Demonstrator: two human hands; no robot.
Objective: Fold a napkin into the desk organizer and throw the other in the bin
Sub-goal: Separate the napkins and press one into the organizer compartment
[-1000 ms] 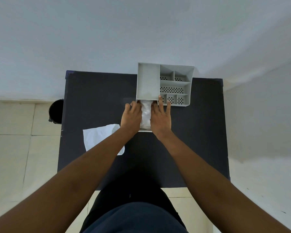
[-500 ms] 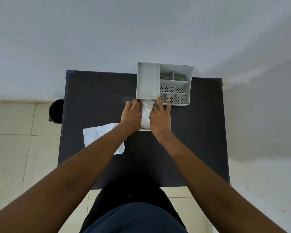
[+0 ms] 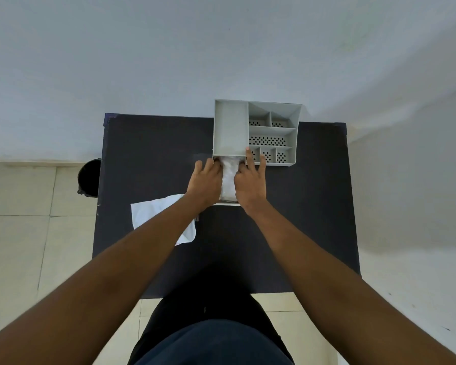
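i stand at a dark tabletop pushed against a plain pale wall. cream floor tiles with thin grout lines lie on my left, in soft, even light.

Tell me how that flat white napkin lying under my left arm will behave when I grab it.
The flat napkin probably goes floppy, since it lies thin on the table. It looks light, so it should crumple easily for the bin.

The desk organizer is pale grey (its right-hand compartments dotted with dark holes); both napkins beside it are white, the table matte black.
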